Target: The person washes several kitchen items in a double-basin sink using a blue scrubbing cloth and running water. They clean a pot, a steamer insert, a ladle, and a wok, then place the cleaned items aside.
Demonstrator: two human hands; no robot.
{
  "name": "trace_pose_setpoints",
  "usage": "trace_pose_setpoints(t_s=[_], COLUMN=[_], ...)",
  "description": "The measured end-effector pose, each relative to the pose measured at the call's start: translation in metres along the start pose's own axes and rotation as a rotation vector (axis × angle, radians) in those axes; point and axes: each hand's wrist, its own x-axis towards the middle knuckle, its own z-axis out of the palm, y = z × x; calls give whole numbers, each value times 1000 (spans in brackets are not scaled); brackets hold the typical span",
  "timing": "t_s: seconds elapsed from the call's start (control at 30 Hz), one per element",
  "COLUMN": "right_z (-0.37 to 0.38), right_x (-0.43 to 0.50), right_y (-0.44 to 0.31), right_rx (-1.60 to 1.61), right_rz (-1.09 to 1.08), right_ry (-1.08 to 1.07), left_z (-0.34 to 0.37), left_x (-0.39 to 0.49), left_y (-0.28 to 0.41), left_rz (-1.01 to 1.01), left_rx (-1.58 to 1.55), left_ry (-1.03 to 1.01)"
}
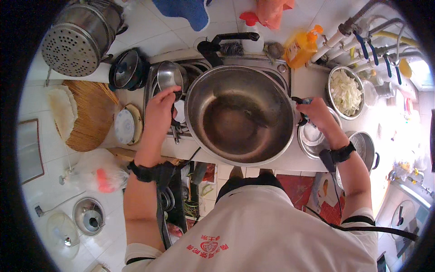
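A large stainless steel pot [238, 149] is held over the sink and the counter's front edge, its open mouth facing up. My left hand [162, 110] is closed around its dark handle on the left side. On the right, my right hand [313, 112] grips the other handle, with a bit of patterned cloth or pad at the fingers. Liquid appears to lie in the bottom, though the dark interior makes this hard to tell. Behind the pot rises a black faucet [210, 51]. A small steel pan or ladle [170, 74] rests in the sink beside my left hand.
Right of the pot stand a steel bowl of shredded pale vegetable [346, 92], stacked steel bowls [319, 149] and a steamer pot [368, 149]. An orange soap bottle [299, 49] is behind. At left are a lidded dark pot [125, 69], a plate [124, 126] and a straw mat [93, 117].
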Motion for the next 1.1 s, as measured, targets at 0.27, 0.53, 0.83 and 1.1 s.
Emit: trace_pose_setpoints(t_s=[0.27,0.53,0.83,1.1], right_z=[45,84,108,133], right_x=[-47,-79,-85,-71], right_y=[57,69,57,103], right_rx=[-248,159,716,795], right_rz=[-200,140,520,513], right_ry=[-229,-298,-308,-382], left_z=[-13,2,32,84], left_x=[27,52,108,151], left_y=[23,43,59,74], left_rz=[-47,-12,-111,-155], left_rx=[130,337,611,753], left_ry=[-197,-338,-472,-570])
